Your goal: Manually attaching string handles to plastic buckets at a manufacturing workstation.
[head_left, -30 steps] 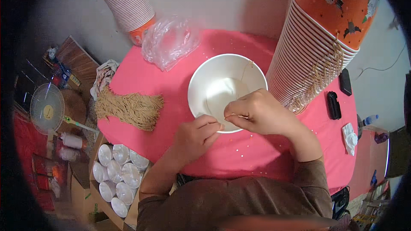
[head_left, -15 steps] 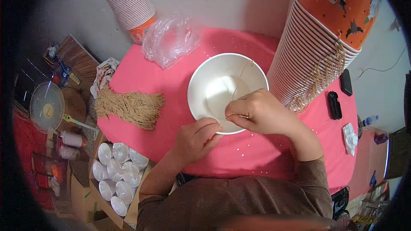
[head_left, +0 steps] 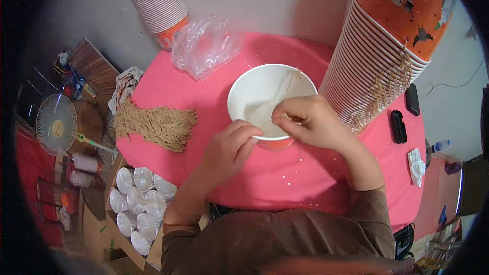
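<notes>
A paper bucket (head_left: pixel 247 89), white inside and orange outside, stands before me on the pink tablecloth, its mouth tipped a little away from me. A thin tan cord (head_left: pixel 289 82) runs from the far right of its rim down into it. My left hand (head_left: pixel 232 145) grips the near left rim, thumb outside and fingers over the edge. Above the bucket's mouth, my right hand (head_left: pixel 305 119) is closed in a pinch on the cord, whose end is mostly hidden by the fingers. A bundle of tan cords (head_left: pixel 158 125) lies to the left.
On the right leans a tall stack of orange buckets (head_left: pixel 367 66) with cord handles hanging. At the back left are another bucket stack (head_left: pixel 155 0) and a transparent plastic bag (head_left: pixel 206 48). A black case (head_left: pixel 398 126) and crumpled tissue (head_left: pixel 416 166) lie right. A carton (head_left: pixel 114 203) holds wrapped cups.
The bucket has tipped away from me, showing its orange outside. My right hand has moved up and right, apart from the left, which stays at the near rim.
</notes>
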The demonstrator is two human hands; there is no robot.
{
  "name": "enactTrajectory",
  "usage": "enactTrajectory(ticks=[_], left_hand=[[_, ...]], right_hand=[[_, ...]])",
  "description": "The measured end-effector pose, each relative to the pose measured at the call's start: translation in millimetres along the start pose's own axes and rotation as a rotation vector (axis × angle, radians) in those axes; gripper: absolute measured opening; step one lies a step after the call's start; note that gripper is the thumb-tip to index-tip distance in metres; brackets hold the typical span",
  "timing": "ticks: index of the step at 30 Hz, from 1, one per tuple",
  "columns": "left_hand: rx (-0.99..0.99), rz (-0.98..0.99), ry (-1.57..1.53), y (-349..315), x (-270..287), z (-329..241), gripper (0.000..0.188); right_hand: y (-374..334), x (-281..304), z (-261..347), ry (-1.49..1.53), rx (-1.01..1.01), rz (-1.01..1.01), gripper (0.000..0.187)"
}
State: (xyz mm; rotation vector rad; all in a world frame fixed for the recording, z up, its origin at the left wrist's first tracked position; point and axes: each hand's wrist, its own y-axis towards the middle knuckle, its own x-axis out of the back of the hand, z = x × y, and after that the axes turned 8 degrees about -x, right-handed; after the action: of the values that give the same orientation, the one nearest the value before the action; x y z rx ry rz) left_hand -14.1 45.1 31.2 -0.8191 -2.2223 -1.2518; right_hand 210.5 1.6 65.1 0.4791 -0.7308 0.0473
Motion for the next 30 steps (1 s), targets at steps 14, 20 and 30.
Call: enactTrajectory(ticks=[14,20,30], left_hand=[[0.094,0.242,-0.269,35,6,4,0.022],[0.106,0.376,-0.253,34,1,8,0.027],[0.095,0.328,-0.253,34,0,17,0.021]], right_hand=[[7,-9,-27,0.162,-0.063,-0.310,0.004],[8,-17,-26,0.098,0.002,-0.342,0.003],[10,-21,-29,0.100,0.011,-0.333,0.005]])
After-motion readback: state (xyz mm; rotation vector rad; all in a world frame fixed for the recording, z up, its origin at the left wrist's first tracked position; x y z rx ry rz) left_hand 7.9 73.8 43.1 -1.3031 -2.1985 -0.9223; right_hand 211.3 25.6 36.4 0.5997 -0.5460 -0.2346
